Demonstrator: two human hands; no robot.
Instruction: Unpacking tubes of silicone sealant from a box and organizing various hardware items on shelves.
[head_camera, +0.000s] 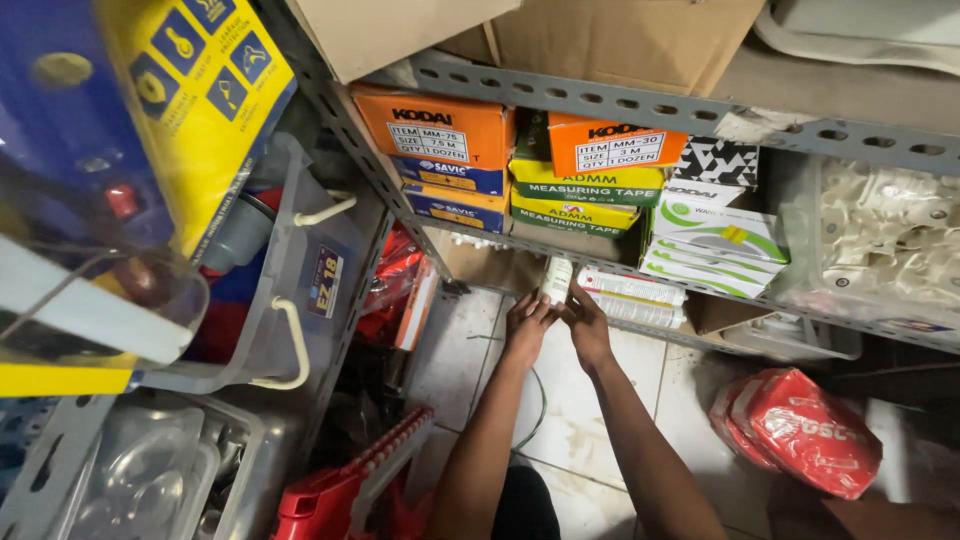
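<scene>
Both hands reach down to the bottom level of a grey slotted-steel shelf rack (620, 105), meeting around a small white cylindrical pack (556, 280) that stands upright at the shelf's front edge. The left hand (526, 322) cups it from below and from the left, fingers curled against its lower end; the right hand (585, 320) presses in from the other side, so the grip of both is closed on the pack. It sits just beside a row of similar white packs lying on their sides (632, 297), which suggests that several are already in place and this one is only now being handled at the end of the row; whether it is going in or coming out I cannot tell. On the shelf above are orange cartons (435, 125), green and yellow boxes of measuring tape (585, 195) and white boxes with green swirls (715, 240). A clear plastic tub with white handles (300, 290) hangs out at the left, and a red plastic bag (800, 430) lies on the tiled floor (570, 400) to the right, well apart from the hands.
</scene>
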